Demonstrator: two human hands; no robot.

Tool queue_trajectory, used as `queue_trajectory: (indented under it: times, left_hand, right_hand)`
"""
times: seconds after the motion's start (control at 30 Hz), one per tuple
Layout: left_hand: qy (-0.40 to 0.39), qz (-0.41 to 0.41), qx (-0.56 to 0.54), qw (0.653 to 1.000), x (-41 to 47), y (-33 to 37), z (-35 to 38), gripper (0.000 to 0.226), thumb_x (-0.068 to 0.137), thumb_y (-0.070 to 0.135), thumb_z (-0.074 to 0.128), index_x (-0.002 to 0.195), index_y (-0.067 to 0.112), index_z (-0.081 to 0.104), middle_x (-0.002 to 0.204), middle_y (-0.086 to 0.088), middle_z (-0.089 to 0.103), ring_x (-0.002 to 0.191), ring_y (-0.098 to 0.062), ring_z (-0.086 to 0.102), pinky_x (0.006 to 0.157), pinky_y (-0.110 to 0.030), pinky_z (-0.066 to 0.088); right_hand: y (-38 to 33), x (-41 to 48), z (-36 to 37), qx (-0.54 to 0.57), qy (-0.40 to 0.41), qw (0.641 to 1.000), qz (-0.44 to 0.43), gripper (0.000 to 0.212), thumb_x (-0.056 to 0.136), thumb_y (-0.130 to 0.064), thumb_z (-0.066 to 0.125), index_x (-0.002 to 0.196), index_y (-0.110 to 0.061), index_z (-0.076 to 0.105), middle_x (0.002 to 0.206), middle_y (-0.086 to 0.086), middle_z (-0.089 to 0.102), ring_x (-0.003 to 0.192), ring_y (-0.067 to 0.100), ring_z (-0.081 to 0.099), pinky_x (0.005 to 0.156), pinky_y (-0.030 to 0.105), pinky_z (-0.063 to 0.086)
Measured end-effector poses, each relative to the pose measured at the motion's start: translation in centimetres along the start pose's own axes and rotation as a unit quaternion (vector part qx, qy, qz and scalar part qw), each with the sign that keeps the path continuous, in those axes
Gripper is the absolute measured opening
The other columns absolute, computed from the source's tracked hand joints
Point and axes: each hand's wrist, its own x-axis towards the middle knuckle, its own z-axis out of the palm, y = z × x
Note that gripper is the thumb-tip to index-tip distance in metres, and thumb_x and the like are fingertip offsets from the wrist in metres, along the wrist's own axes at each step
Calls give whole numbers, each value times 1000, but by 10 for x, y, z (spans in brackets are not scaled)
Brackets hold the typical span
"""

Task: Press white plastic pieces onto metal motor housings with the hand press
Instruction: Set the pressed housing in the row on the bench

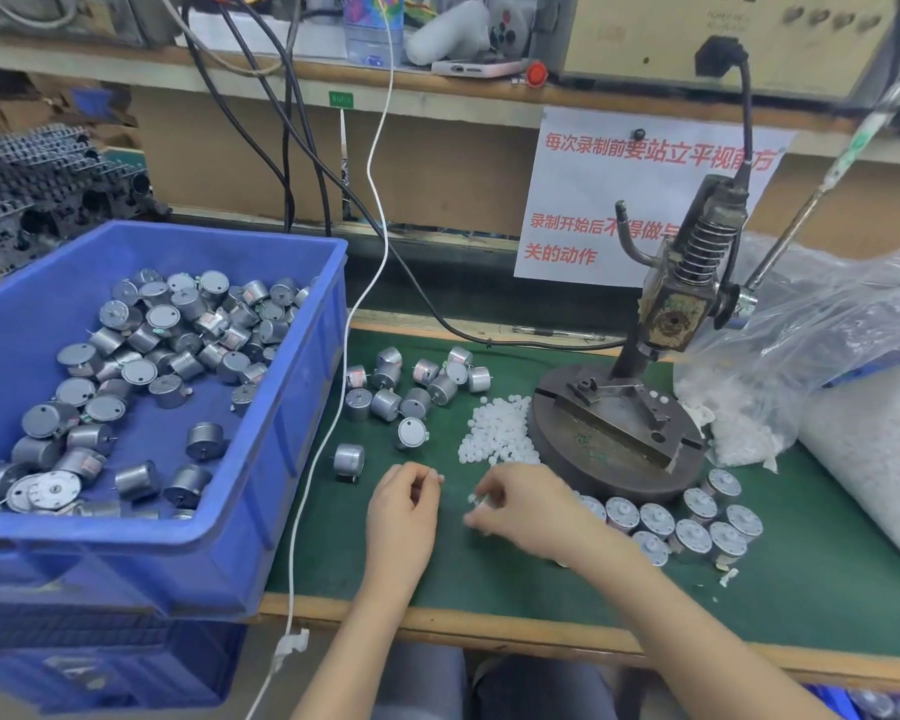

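Green matting [489, 589] covers the workbench, and a worn dark-metal hand press [668, 314] on a round steel base stands toward its back right, with a long lever [801, 210] raised and no housing in the fixture under the ram. Just left of the press base lies a loose heap of small white plastic pieces [494, 431]. Farther left is a scatter of short silver cylindrical metal motor housings [411, 389], and beyond them a large blue plastic bin [302, 407] holds many more. In front of the press base stands a cluster of capped housings [687, 522], and to the right of the press slumps a clear plastic bag [801, 330] of spare pieces. Both hands work in front of the press and a little to its left. The left hand [404, 506] pinches a single white piece [440, 478] at its fingertips. The right hand [520, 506] is curled round what looks like one held housing [481, 502], though blur hides how it sits in the fingers. My reading is that the piece is about to be started on the housing by hand before pressing. A crooked start could make the ram drive it skewed, cracking the plastic or bending the shaft. The tiny piece could also slip from so light a pinch. A housing set off-centre in the fixture would be pressed unevenly, and fingers left there as the lever drops would be caught.
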Motion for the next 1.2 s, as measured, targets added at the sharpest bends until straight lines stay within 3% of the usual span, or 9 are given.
queue_trajectory:
  times: [0.07,0.13,0.3,0.47,0.67,0.77,0.97,1.1,1.2]
  left_hand:
    - [-1,4,-2,1000,0,-1,0,26,88,7,56,67,22,56,80,-4,60,72,-16,56,65,-12,37]
    - [-1,6,-5,1000,0,-1,0,26,87,6,56,66,21,56,80,-3,60,74,-16,57,66,-10,37]
    - [-7,17,0,1000,0,-1,1,28,88,6,57,66,24,55,77,-1,60,73,-15,55,66,-15,38]
    - [-6,13,1,1000,-1,-2,1,27,88,7,56,67,24,56,78,1,60,72,-13,55,65,-13,38]
    - [0,20,16,1000,0,-2,1,20,88,5,57,71,16,60,75,5,57,69,-7,52,63,-10,36]
    - [-2,17,15,1000,0,-1,1,20,88,6,57,71,17,60,75,4,57,70,-7,53,64,-10,37]
    - [-4,19,30,999,1,-1,2,18,89,8,56,73,13,62,77,0,59,71,-12,54,63,-11,36]
    - [-5,19,38,999,0,-1,2,18,89,8,56,72,12,61,77,1,59,73,-15,55,64,-16,36]
    - [-7,19,40,999,-1,1,3,21,89,8,56,70,16,59,75,4,58,73,-15,54,64,-16,36]
  right_hand:
    - [16,2,-22,113,19,993,34,31,79,-36,69,104,-18,64,81,-11,66,68,2,57,59,19,43]
    - [37,6,-43,163,93,980,62,27,79,-36,70,101,-21,65,77,-17,63,66,2,57,53,15,39]
    - [89,22,-71,120,309,939,89,30,78,-35,71,98,-13,66,89,2,64,83,18,57,69,30,42]
    - [114,39,-66,-18,366,924,107,39,79,-33,72,98,0,63,98,18,60,98,34,49,83,40,37]
    - [114,43,-53,2,406,905,129,45,78,-33,72,101,4,58,103,25,53,99,38,46,85,39,32]
    - [113,39,-56,107,401,903,109,44,87,-36,62,113,-2,56,112,20,51,110,33,44,89,35,32]
    - [106,24,-88,409,460,785,66,46,95,-37,44,137,-17,41,124,-12,47,117,6,43,97,24,32]
    - [100,33,-116,487,444,747,86,43,94,-27,44,134,-12,40,126,-2,50,122,15,45,102,31,33]
    - [98,35,-137,492,467,732,62,59,93,-20,46,145,-13,22,138,3,40,126,13,38,99,20,31]
